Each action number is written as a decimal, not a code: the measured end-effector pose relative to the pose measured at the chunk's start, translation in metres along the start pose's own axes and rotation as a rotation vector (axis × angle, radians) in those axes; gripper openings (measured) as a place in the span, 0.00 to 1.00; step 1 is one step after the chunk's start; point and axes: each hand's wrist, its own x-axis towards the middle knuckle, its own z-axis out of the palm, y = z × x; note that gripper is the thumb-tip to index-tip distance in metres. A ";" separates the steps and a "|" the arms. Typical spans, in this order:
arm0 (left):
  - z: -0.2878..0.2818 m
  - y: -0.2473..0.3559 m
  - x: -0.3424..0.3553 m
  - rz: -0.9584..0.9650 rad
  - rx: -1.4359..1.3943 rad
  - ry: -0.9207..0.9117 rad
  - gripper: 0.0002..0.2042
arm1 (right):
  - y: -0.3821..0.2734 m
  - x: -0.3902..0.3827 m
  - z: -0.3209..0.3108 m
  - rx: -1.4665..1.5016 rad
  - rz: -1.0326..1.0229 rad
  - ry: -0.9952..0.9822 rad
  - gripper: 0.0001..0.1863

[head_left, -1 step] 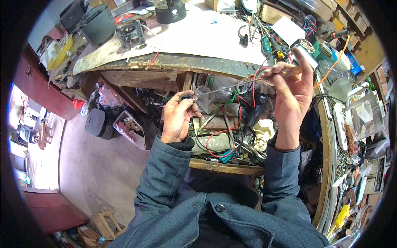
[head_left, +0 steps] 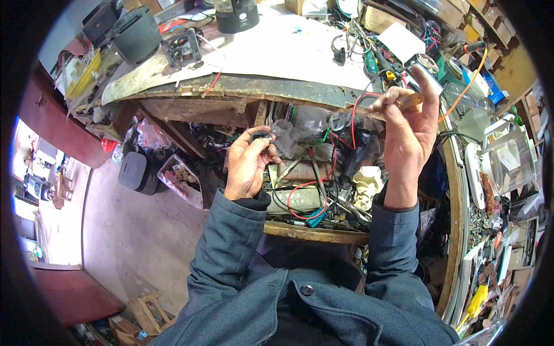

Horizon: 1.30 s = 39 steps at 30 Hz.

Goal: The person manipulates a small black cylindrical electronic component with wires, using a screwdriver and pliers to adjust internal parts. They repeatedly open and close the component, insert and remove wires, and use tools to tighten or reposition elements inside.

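My left hand (head_left: 248,161) is closed round a small dark part (head_left: 261,136), whose details are unclear, with a clear plastic bag (head_left: 284,131) just beyond it. My right hand (head_left: 410,138), higher and to the right, grips a screwdriver by its amber handle (head_left: 411,100), index finger raised; its shaft is hard to make out. Below and between both hands, an open drawer's front rail (head_left: 314,233) bounds tangled red and black leads, metal tools, bags and grey blocks (head_left: 300,199).
The bench top (head_left: 271,52) carries a fan-like part (head_left: 180,51), dark containers (head_left: 135,43) and cable clutter. A cluttered side surface (head_left: 485,173) runs along my right. On the floor (head_left: 133,242) at left sit a black case (head_left: 135,172) and an open box (head_left: 182,179).
The long screwdriver shaft, clearly seen reaching toward my left hand earlier, is now hard to make out. My right index finger has shifted slightly. My left hand looks unmoved.
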 end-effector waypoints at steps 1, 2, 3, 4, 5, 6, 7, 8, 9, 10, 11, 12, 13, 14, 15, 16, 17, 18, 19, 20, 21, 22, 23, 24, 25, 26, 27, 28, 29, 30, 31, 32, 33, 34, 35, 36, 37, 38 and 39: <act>0.003 0.000 -0.001 0.006 0.010 -0.006 0.13 | 0.000 0.000 -0.003 0.051 -0.001 -0.005 0.28; 0.006 0.001 -0.002 0.014 0.023 -0.013 0.13 | -0.001 -0.002 -0.004 -0.029 0.076 -0.036 0.26; 0.009 0.002 -0.004 0.022 0.035 -0.021 0.14 | -0.003 -0.004 -0.003 -0.108 0.153 -0.068 0.24; 0.011 0.002 -0.005 0.031 0.035 -0.034 0.14 | -0.003 -0.007 0.001 -0.213 0.228 -0.147 0.20; 0.012 0.000 -0.007 0.029 0.020 -0.045 0.13 | -0.003 -0.011 0.009 -0.371 0.301 -0.266 0.18; 0.015 -0.001 -0.007 0.023 0.005 -0.061 0.13 | 0.006 -0.014 0.016 -0.544 0.231 -0.390 0.15; 0.018 -0.003 -0.007 0.017 -0.010 -0.075 0.13 | 0.023 -0.021 0.020 -0.634 0.075 -0.470 0.12; 0.016 -0.006 -0.007 0.002 -0.043 -0.101 0.14 | 0.029 -0.026 0.026 -0.758 0.005 -0.573 0.07; 0.018 -0.006 -0.007 -0.006 -0.051 -0.105 0.15 | 0.040 -0.033 0.029 -0.845 -0.030 -0.626 0.06; 0.022 -0.005 -0.008 -0.014 -0.060 -0.109 0.15 | 0.047 -0.040 0.032 -0.902 -0.011 -0.632 0.06; 0.023 -0.005 -0.008 -0.018 -0.069 -0.111 0.15 | 0.051 -0.046 0.035 -0.957 0.005 -0.642 0.07; 0.022 -0.005 -0.008 -0.017 -0.077 -0.140 0.17 | 0.053 -0.048 0.036 -0.978 0.029 -0.622 0.07; 0.023 -0.006 -0.008 -0.014 -0.067 -0.138 0.17 | 0.055 -0.049 0.036 -0.998 0.052 -0.602 0.06; 0.025 -0.006 -0.009 -0.008 -0.055 -0.134 0.18 | 0.057 -0.050 0.037 -1.015 0.074 -0.584 0.07; 0.027 -0.005 -0.010 -0.002 -0.044 -0.129 0.19 | 0.059 -0.051 0.038 -1.008 0.073 -0.569 0.06; 0.031 -0.004 -0.012 0.004 -0.014 -0.124 0.20 | 0.061 -0.051 0.038 -1.001 0.072 -0.553 0.06; 0.037 -0.002 -0.014 0.008 0.015 -0.119 0.21 | 0.063 -0.052 0.038 -0.996 0.072 -0.535 0.06; 0.039 -0.001 -0.016 0.012 0.045 -0.116 0.22 | 0.065 -0.052 0.038 -0.997 0.079 -0.530 0.05; 0.035 -0.003 -0.017 0.020 0.116 -0.128 0.23 | 0.067 -0.053 0.037 -0.999 0.085 -0.526 0.05; 0.031 -0.003 -0.016 0.028 0.188 -0.141 0.23 | 0.069 -0.053 0.037 -1.001 0.091 -0.520 0.05; 0.028 -0.005 -0.016 0.037 0.259 -0.154 0.24 | 0.070 -0.053 0.036 -1.011 0.088 -0.512 0.06; 0.029 -0.008 -0.017 0.075 0.331 -0.141 0.25 | 0.071 -0.054 0.036 -1.022 0.085 -0.503 0.07; 0.034 -0.007 -0.018 0.100 0.392 -0.133 0.25 | 0.073 -0.055 0.035 -1.035 0.080 -0.493 0.08; 0.038 -0.006 -0.020 0.125 0.453 -0.126 0.25 | 0.076 -0.056 0.034 -1.030 0.078 -0.486 0.06; 0.037 -0.009 -0.019 0.152 0.491 -0.128 0.25 | 0.078 -0.057 0.033 -1.025 0.077 -0.478 0.06; 0.036 -0.011 -0.018 0.176 0.520 -0.132 0.25 | 0.076 -0.055 0.034 -1.019 0.114 -0.495 0.07; 0.034 -0.013 -0.017 0.201 0.542 -0.138 0.25 | 0.078 -0.055 0.034 -1.001 0.154 -0.493 0.08; 0.032 -0.015 -0.017 0.208 0.540 -0.143 0.25 | 0.077 -0.053 0.035 -0.981 0.180 -0.498 0.08; 0.029 -0.015 -0.018 0.188 0.532 -0.154 0.25 | 0.077 -0.052 0.036 -0.959 0.206 -0.501 0.09; 0.031 -0.014 -0.019 0.156 0.492 -0.152 0.25 | 0.080 -0.053 0.035 -0.913 0.206 -0.471 0.09; 0.026 -0.017 -0.016 0.197 0.481 -0.179 0.25 | 0.080 -0.051 0.034 -0.873 0.213 -0.480 0.08; 0.027 -0.016 -0.017 0.183 0.468 -0.187 0.25 | 0.079 -0.051 0.034 -0.861 0.204 -0.481 0.08; 0.028 -0.014 -0.018 0.168 0.455 -0.195 0.25 | 0.079 -0.050 0.034 -0.850 0.195 -0.482 0.08; 0.029 -0.012 -0.017 0.168 0.475 -0.188 0.25 | 0.080 -0.050 0.034 -0.844 0.196 -0.470 0.08; 0.031 -0.012 -0.018 0.174 0.477 -0.180 0.26 | 0.080 -0.050 0.034 -0.853 0.179 -0.464 0.08; 0.033 -0.011 -0.019 0.181 0.479 -0.172 0.26 | 0.080 -0.050 0.034 -0.861 0.161 -0.457 0.08; 0.035 -0.011 -0.019 0.188 0.481 -0.164 0.27 | 0.080 -0.050 0.033 -0.869 0.143 -0.452 0.08; 0.035 -0.012 -0.019 0.205 0.461 -0.159 0.26 | 0.080 -0.049 0.034 -0.875 0.132 -0.448 0.08; 0.035 -0.012 -0.019 0.193 0.456 -0.153 0.26 | 0.079 -0.048 0.034 -0.880 0.142 -0.455 0.08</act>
